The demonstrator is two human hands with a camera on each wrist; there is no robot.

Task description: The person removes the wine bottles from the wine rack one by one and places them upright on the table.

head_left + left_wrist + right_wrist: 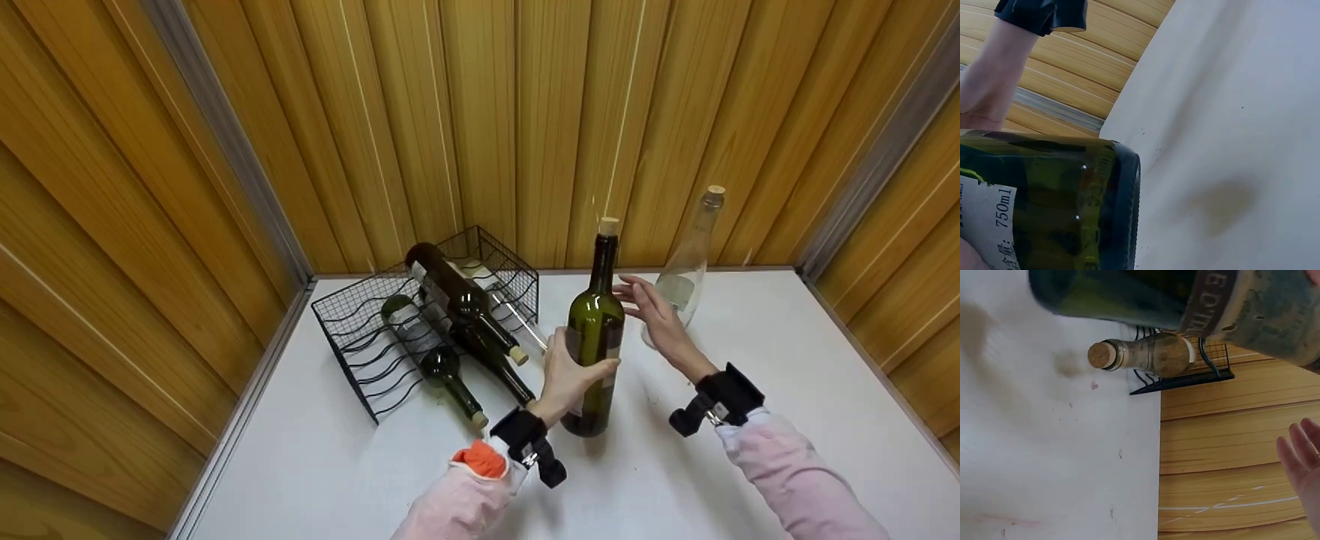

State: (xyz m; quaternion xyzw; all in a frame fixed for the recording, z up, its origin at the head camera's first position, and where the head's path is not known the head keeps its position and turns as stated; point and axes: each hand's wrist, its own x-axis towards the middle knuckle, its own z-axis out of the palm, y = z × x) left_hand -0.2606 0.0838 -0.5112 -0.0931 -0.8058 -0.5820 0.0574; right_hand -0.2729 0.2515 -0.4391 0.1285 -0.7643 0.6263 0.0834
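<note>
My left hand (562, 379) grips a dark green wine bottle (595, 319) around its body, thumb across the front. The bottle stands upright with a cork in its neck, and in the left wrist view its label (995, 219) reads 750ml. My right hand (664, 326) is raised just right of the bottle, its fingers extended toward the bottle's shoulder. In the right wrist view those fingers (1300, 453) show apart from the bottle's glass.
A black wire wine rack (345, 363) lies at the left with several corked bottles, a dark bottle (448, 289) resting on top of others. Behind my right hand stands a clear corked bottle (699, 244). Wood-panelled walls (480, 135) enclose the white table (300, 465).
</note>
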